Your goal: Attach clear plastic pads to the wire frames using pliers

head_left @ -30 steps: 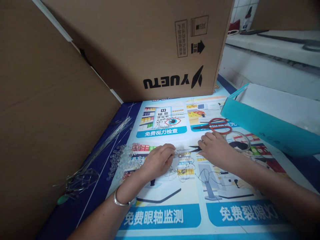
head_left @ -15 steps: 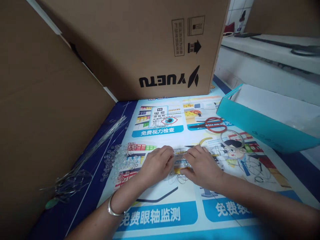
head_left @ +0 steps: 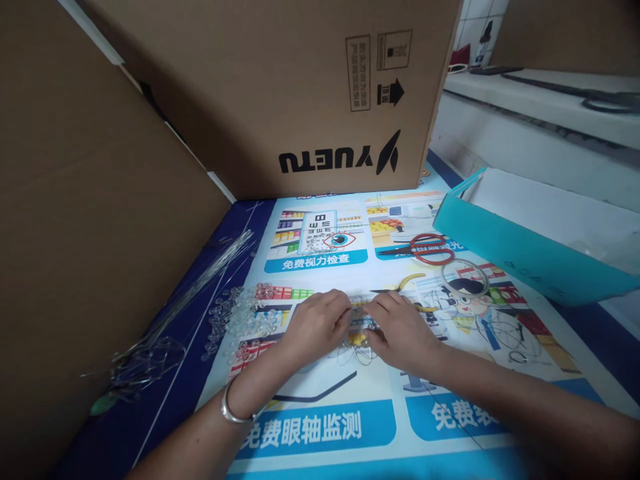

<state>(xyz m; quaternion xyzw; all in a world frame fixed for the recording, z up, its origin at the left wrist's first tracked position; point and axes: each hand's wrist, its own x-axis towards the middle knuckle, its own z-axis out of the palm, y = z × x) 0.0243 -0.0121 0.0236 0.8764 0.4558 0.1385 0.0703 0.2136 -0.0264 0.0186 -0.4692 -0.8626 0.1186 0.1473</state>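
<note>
Both hands meet over a small tangle of thin wire and clear beads (head_left: 357, 327) lying on a printed poster (head_left: 320, 427). My left hand (head_left: 316, 327), with a silver bangle on its wrist, has its fingers pinched on the piece's left side. My right hand (head_left: 403, 330) is closed on its right side. A heap of clear round beads (head_left: 243, 319) lies just left of my left hand. What exactly sits between the fingertips is too small to make out.
Red-handled scissors (head_left: 425, 249) and a roll of clear tape (head_left: 470, 277) lie beyond my right hand. A teal box (head_left: 520, 247) stands at right. Large cardboard boxes (head_left: 300, 93) wall off the back and left. A bundle of wires (head_left: 165, 333) lies at left.
My right hand came in from beside the scissors to the wire piece and closed on it opposite the left hand. In the last half second little has moved.
</note>
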